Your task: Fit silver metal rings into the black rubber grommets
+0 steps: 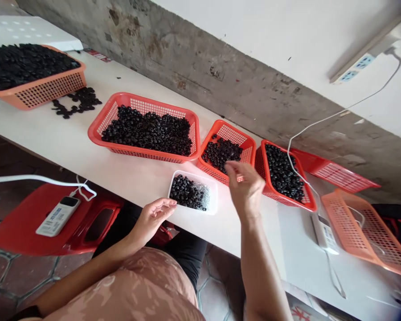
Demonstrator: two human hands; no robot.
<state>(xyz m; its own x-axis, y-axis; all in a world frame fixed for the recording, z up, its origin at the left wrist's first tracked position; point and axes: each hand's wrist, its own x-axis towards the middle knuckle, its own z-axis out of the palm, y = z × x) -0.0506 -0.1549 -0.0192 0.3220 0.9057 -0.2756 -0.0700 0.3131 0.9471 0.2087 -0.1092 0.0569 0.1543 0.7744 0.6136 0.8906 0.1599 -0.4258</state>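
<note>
A small white plastic tub [212,196] sits near the table's front edge, with small black rings [183,189] gathered mostly in its left side and tiny pale specks at its right. At its front left corner is my left hand [155,216], thumb and fingertips brought together; what they pinch is too small to make out. My right hand [245,185] hovers over the front of the small red basket [249,145], which holds a loose heap of black rings [222,151]. Its fingers are closed in a pinch, and anything between them is hidden.
A larger red basket [98,129] of black rings stands left, another red basket [309,196] right. An orange basket [50,89] heaped with flat black pieces is far left. An orange basket [341,223] and white power bank [325,234] lie right. A white cable [290,142] hangs across.
</note>
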